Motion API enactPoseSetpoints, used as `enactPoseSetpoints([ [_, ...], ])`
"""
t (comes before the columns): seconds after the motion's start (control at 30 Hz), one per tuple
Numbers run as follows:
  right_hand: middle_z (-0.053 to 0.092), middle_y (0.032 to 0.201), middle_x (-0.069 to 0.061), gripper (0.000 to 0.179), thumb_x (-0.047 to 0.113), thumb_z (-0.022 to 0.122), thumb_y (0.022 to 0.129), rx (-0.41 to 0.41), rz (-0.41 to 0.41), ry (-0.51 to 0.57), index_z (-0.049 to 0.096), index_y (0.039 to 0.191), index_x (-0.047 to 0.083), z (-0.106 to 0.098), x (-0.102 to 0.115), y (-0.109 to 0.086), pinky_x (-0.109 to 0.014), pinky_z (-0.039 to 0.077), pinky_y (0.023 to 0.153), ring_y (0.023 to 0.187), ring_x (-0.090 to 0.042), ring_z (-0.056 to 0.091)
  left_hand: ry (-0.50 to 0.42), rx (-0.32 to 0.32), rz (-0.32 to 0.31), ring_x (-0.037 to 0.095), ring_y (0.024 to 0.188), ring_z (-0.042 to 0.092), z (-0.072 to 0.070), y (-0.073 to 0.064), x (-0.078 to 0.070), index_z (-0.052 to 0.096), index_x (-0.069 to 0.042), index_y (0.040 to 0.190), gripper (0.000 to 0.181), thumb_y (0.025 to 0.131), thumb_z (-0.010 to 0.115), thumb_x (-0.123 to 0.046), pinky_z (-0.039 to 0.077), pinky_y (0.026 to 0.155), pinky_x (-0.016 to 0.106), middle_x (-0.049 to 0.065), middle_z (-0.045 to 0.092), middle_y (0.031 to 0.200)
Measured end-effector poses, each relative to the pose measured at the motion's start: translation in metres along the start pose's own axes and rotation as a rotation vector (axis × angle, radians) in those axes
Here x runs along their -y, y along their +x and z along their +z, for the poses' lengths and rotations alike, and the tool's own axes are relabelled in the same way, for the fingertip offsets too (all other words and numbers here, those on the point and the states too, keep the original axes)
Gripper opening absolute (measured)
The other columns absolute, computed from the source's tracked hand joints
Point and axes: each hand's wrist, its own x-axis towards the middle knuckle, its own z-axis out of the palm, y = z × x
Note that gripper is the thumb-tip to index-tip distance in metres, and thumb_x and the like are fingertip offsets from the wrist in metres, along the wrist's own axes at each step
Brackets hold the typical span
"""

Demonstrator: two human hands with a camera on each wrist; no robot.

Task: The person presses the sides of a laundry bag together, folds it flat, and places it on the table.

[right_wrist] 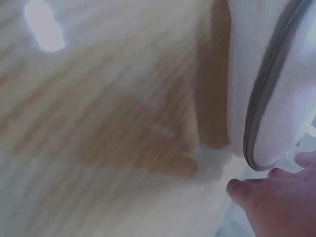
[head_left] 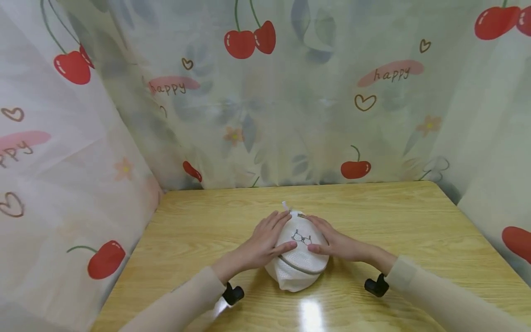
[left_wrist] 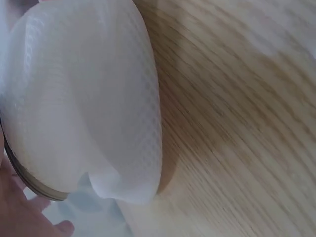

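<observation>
A white mesh laundry bag, rounded and bulging, sits on the table between both hands. A dark line drawing is printed on its upper face, and a grey zipper curves around it. My left hand rests on the bag's left side, fingers extended toward its top and thumb across the front. On the opposite side my right hand lies with its fingers along the upper edge, its thumb pointing inward. In the left wrist view the bag's mesh wall fills much of the left half. The bag's contents are hidden.
The wood-grain table extends around the bag on all sides. A fabric curtain printed with cherries and hearts hangs behind it and along both sides. Black wrist-camera mounts sit below the sleeves.
</observation>
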Motion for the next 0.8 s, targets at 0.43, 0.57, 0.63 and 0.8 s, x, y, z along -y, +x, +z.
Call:
enactPoseSetpoints([
  [0.43,0.003,0.173,-0.020,0.095,0.041,0.072,0.099,-0.003,-0.093,-0.112,0.014,0.167,0.007,0.015,0.007,0.002,-0.069,0.026,0.117,0.155,-0.050,0.011,0.133,0.182,0.077,0.044,0.158,0.004,0.007,-0.020,0.026,0.015,-0.001,0.165,0.072,0.113,0.041,-0.043,0.012,0.126,0.056,0.022,0.008,0.172],
  [0.57,0.001,0.173,-0.018,0.097,0.044,0.072,0.097,0.002,-0.120,-0.179,0.015,0.167,0.007,0.021,0.009,0.002,-0.069,0.027,0.116,0.155,-0.052,0.008,0.114,0.214,0.060,0.047,0.158,-0.001,0.013,-0.025,0.035,0.008,-0.002,0.166,0.074,0.113,0.039,-0.043,0.013,0.126,0.055,0.023,-0.001,0.173],
  [0.63,0.001,0.173,-0.019,0.098,0.045,0.072,0.097,0.001,-0.131,-0.213,0.015,0.166,0.006,0.023,0.010,0.002,-0.070,0.025,0.116,0.155,-0.052,0.006,0.109,0.223,0.051,0.046,0.158,-0.003,0.016,-0.027,0.038,0.005,-0.004,0.167,0.075,0.113,0.037,-0.045,0.013,0.126,0.054,0.021,-0.005,0.173],
  [0.8,0.006,0.172,-0.023,0.095,0.045,0.068,0.100,0.018,-0.159,-0.333,0.017,0.165,0.000,0.029,0.009,0.004,-0.066,0.018,0.121,0.157,-0.049,0.006,0.175,0.215,0.067,0.043,0.158,-0.003,0.022,-0.027,0.040,0.003,-0.003,0.167,0.083,0.111,0.038,-0.053,0.010,0.127,0.052,0.022,-0.006,0.173],
])
